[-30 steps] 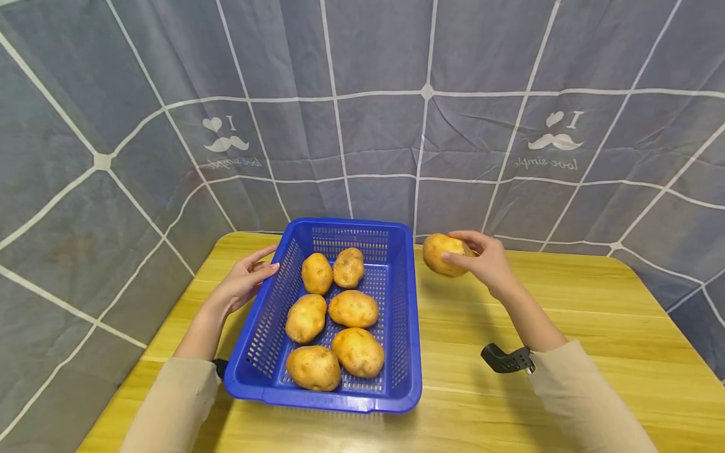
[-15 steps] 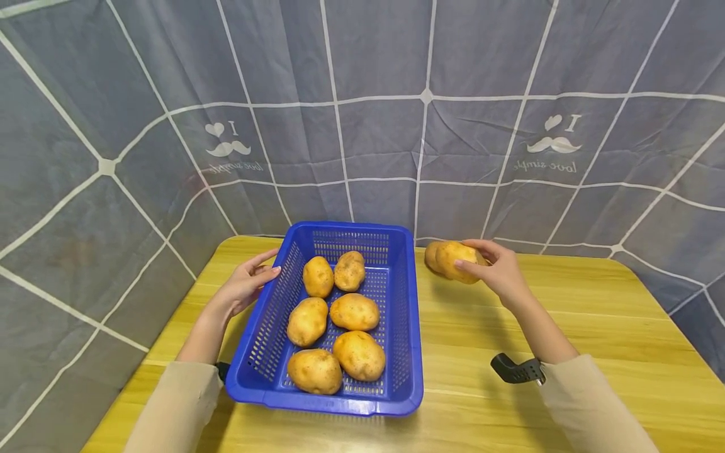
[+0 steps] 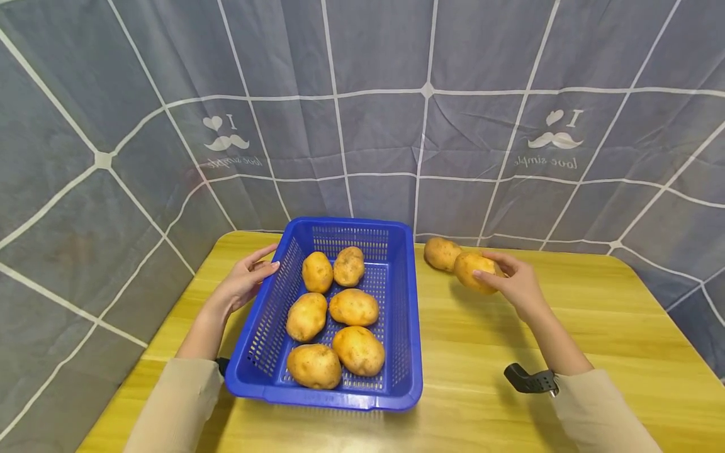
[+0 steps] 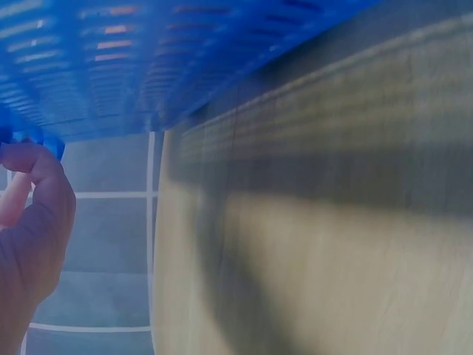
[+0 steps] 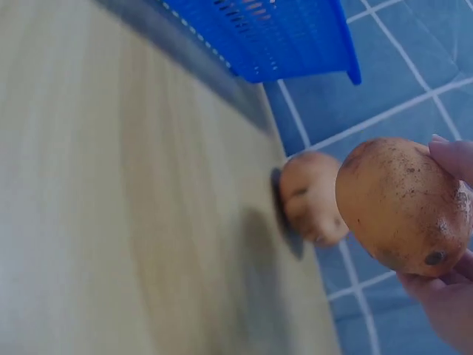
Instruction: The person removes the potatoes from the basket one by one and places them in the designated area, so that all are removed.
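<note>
Holding a potato (image 3: 473, 273) — right grip (image 3: 518, 286) pinching it; left grip (image 3: 245, 283) grasping the blue basket (image 3: 323, 397) by its rim.

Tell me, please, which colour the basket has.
Blue; the basket shows best in the head view.

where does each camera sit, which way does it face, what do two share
Head: worn there, looking forward and down at the basket of potatoes, table and cloth; left hand, right hand and sleeves show.
Left wrist: worn there, facing the basket's outer side, table and cloth; part of the left hand shows.
Right wrist: worn there, facing the held potato, a second potato and the basket; part of the right hand shows.
Head and right wrist share both of those potatoes.
</note>
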Demonstrator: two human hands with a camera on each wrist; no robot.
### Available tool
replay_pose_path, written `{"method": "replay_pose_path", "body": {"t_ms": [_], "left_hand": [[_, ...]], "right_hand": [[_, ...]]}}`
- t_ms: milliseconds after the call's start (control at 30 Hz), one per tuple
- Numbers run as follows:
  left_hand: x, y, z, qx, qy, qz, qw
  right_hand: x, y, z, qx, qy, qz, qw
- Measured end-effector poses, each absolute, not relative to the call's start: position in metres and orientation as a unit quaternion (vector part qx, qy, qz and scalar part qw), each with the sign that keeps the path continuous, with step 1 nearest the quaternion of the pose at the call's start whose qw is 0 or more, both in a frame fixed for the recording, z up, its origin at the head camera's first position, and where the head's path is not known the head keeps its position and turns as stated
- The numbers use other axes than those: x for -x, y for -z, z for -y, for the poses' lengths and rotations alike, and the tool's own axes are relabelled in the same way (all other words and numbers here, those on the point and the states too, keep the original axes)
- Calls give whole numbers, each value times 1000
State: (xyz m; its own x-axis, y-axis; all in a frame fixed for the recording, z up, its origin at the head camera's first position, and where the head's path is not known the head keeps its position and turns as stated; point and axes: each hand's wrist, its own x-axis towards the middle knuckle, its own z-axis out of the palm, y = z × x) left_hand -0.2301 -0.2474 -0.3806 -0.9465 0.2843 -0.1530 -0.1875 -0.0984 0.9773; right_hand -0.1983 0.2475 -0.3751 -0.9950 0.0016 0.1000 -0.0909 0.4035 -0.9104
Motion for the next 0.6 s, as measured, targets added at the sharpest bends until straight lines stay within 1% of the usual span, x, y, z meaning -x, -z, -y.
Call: {"method": "replay_pose_path", "body": {"t_ms": [200, 367, 500, 600], "left_hand": [[230, 382, 247, -35, -748, -643, 162], [232, 381, 248, -33, -746, -648, 153], [233, 381, 248, -31, -747, -645, 160], [232, 380, 249, -37, -748, -643, 160]], "right_hand": [[192, 389, -258, 12, -534, 845, 30], [195, 402, -266, 29, -555, 831, 19], [197, 410, -271, 71, -570, 819, 7], [202, 415, -272, 105, -588, 802, 17]]}}
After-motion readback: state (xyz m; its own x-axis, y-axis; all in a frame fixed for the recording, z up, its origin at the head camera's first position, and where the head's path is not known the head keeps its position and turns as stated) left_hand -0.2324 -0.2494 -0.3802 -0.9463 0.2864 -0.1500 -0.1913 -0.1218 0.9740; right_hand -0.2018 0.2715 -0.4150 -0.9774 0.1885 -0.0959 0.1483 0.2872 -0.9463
